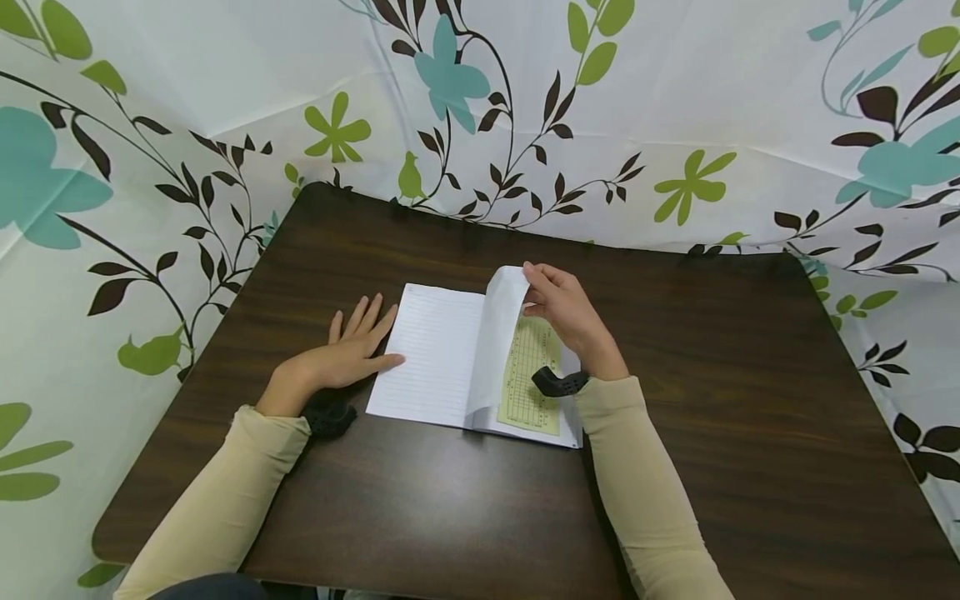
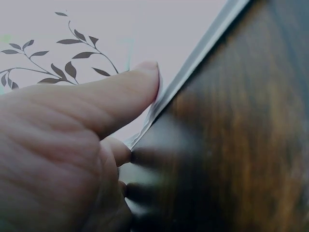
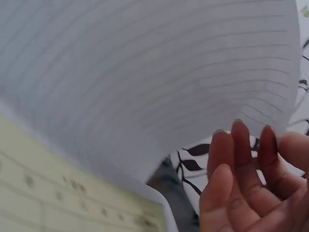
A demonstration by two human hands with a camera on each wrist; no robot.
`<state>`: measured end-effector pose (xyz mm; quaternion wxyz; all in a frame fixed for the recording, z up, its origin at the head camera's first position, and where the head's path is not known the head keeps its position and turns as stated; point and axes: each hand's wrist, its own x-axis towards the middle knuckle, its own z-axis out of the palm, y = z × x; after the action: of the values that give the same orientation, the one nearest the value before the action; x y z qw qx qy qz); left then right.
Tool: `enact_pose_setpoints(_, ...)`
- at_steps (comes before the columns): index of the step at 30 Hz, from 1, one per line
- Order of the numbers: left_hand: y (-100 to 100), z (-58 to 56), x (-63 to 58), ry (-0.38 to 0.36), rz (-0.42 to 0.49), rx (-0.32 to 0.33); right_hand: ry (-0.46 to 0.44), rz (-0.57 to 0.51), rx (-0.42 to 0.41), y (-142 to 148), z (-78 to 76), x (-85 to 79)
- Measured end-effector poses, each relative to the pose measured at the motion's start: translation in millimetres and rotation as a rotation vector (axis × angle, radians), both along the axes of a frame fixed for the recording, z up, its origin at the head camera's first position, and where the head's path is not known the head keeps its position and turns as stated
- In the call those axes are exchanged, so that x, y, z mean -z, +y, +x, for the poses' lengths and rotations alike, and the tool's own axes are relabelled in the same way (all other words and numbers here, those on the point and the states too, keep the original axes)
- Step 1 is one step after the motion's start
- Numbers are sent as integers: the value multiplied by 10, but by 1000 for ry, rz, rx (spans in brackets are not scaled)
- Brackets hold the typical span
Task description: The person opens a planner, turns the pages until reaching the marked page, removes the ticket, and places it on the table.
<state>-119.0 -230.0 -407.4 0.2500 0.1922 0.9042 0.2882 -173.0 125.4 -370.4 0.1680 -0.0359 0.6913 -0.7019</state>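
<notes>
An open notebook (image 1: 435, 354) with lined white pages lies on the dark wooden table. My right hand (image 1: 562, 304) pinches the upper corner of a raised page (image 1: 498, 333) between thumb and fingers. In the right wrist view that lined page (image 3: 159, 72) curves up from the binding, its corner at my fingertips (image 3: 267, 140). Below it shows a yellow-green printed sheet (image 1: 534, 375) with a grid, on the notebook's right side. My left hand (image 1: 337, 358) lies with fingers spread at the notebook's left edge, thumb touching the page margin.
The brown wooden table (image 1: 712, 400) extends around the notebook on all sides. A white curtain (image 1: 247, 58) with leaf and flower prints hangs behind and beside it. Black straps with camera mounts (image 1: 330, 417) sit at both wrists.
</notes>
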Motion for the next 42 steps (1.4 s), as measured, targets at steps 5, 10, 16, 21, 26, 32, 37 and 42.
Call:
enact_pose_setpoints(5, -11, -25, 31, 2, -19, -3, 30, 38, -11, -139, 0, 14)
enact_pose_setpoints(10, -9, -28, 33, -5, -19, -2, 40, 83, -25, -231, -7, 25)
enact_pose_setpoints(16, -44, -13, 24, 1, -21, -3, 52, 136, -57, -381, -22, 22)
enact_pose_setpoints(21, -52, -5, -22, -1, 23, 5, 80, 213, -84, -496, -42, 31)
enact_pose_setpoints(26, -30, 8, -51, -9, 21, 14, 99, 299, -112, -595, -36, 70)
enact_pose_setpoints(32, 3, -4, -41, -9, 17, 20, 109, 405, -135, -665, -20, 98)
enact_pose_setpoints(37, 2, -25, -1, -26, 7, -10, 122, 458, -165, -693, -37, 80)
enact_pose_setpoints(42, -26, -37, 33, -43, 7, -28, 166, 540, -197, -772, -74, 76)
